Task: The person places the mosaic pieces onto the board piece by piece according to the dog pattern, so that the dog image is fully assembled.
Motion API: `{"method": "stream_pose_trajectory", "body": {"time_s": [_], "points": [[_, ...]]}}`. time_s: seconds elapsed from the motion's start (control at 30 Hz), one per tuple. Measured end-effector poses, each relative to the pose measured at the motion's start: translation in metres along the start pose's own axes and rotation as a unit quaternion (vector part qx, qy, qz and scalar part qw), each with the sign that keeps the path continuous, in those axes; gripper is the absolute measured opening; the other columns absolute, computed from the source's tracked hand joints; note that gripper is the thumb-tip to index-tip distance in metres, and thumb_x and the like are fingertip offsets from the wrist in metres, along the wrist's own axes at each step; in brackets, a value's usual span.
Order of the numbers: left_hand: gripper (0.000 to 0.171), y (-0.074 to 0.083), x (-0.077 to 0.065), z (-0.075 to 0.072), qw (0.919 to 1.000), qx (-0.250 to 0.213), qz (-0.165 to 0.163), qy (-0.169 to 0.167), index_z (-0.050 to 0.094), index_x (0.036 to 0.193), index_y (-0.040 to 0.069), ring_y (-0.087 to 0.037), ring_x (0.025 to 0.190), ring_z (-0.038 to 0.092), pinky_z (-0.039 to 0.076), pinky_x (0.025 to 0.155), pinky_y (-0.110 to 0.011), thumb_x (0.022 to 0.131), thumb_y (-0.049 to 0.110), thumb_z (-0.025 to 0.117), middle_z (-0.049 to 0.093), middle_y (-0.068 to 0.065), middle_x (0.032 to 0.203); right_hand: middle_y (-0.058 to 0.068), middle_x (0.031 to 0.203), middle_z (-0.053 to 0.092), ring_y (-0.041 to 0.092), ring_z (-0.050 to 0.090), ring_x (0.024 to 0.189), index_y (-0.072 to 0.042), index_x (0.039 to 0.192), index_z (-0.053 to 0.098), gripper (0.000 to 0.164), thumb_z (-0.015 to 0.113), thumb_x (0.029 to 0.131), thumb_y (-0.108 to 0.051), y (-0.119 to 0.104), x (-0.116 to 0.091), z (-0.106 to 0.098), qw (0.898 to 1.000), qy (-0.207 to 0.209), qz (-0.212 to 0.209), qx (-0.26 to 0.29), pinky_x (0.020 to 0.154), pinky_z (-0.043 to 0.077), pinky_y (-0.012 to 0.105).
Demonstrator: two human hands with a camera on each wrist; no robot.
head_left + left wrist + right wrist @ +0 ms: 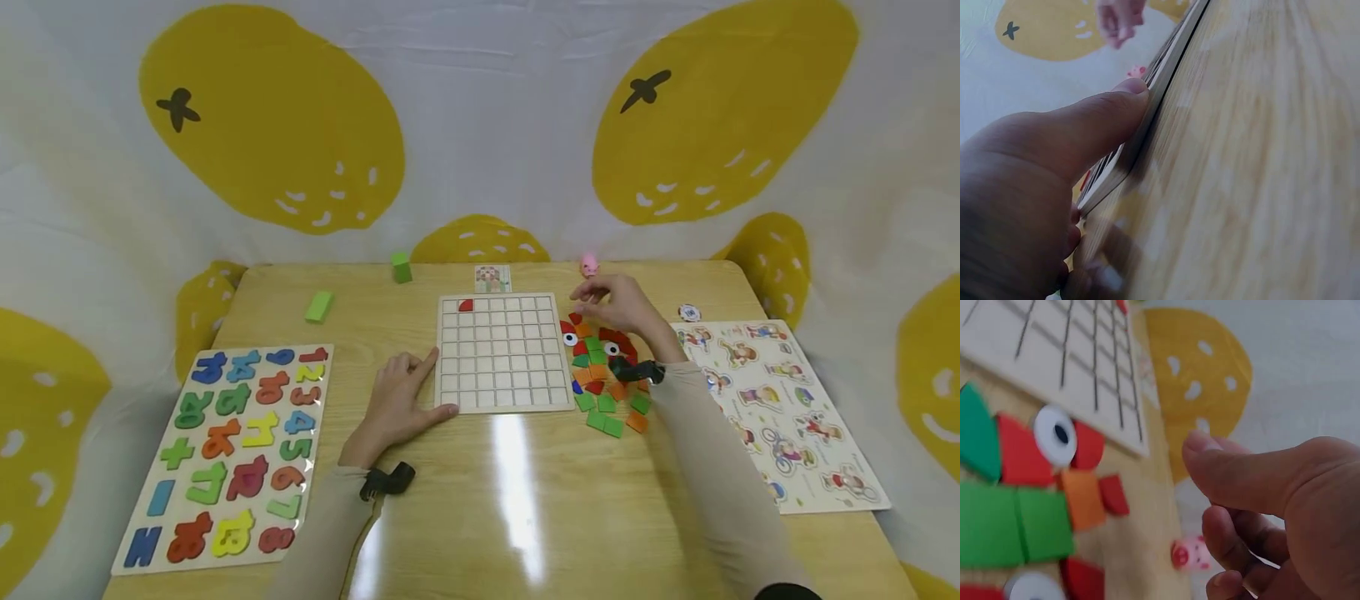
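A square wooden grid board lies mid-table, with one red quarter-round piece in its top row. My left hand rests at the board's near left corner. Its thumb lies straight against the near edge, and the index finger touches the left side. Above the table, right of the board's far corner, hovers my right hand. In the right wrist view its fingers bend loosely near the thumb, and no piece shows between them. Below it lies a pile of coloured pieces: green squares, orange squares, red pieces and round eye pieces.
A pattern card lies behind the board. A pink pig figure stands at the back. Two green blocks are at back left. A number puzzle lies left; a picture puzzle and a round chip lie right.
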State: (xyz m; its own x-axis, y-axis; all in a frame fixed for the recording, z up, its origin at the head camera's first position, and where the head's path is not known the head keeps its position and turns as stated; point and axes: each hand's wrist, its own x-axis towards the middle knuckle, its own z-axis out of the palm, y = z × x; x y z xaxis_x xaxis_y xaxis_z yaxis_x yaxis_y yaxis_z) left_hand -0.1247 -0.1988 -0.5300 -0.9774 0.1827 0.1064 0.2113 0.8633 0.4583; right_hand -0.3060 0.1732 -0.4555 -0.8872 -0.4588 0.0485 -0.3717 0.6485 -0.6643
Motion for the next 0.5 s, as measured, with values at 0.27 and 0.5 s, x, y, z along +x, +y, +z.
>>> {"method": "stream_pose_trajectory", "body": {"time_s": [0.27,0.5], "points": [[0.106,-0.004,0.000,-0.003,1.0000,0.000,-0.002,0.003,0.032,0.156,0.021,-0.020,0.099,0.036,0.027,0.087,-0.038,0.073,0.080,0.062,0.043,-0.003,0.113,0.008,0.096,0.070,0.020,0.062,0.082,-0.008,0.105,0.074,0.021,0.075,0.089,-0.023,0.031,-0.015,0.006,0.997,-0.065,0.018,-0.040,0.076,0.050,0.036],[0.105,-0.003,0.000,0.000,1.0000,-0.009,-0.002,-0.001,0.032,0.156,0.022,-0.019,0.099,0.036,0.027,0.088,-0.037,0.074,0.080,0.062,0.042,-0.002,0.113,0.006,0.089,0.067,0.020,0.060,0.079,-0.008,0.097,0.070,0.018,0.078,0.086,-0.020,0.031,-0.017,0.002,0.994,-0.097,0.037,-0.044,0.074,0.049,0.034]]}}
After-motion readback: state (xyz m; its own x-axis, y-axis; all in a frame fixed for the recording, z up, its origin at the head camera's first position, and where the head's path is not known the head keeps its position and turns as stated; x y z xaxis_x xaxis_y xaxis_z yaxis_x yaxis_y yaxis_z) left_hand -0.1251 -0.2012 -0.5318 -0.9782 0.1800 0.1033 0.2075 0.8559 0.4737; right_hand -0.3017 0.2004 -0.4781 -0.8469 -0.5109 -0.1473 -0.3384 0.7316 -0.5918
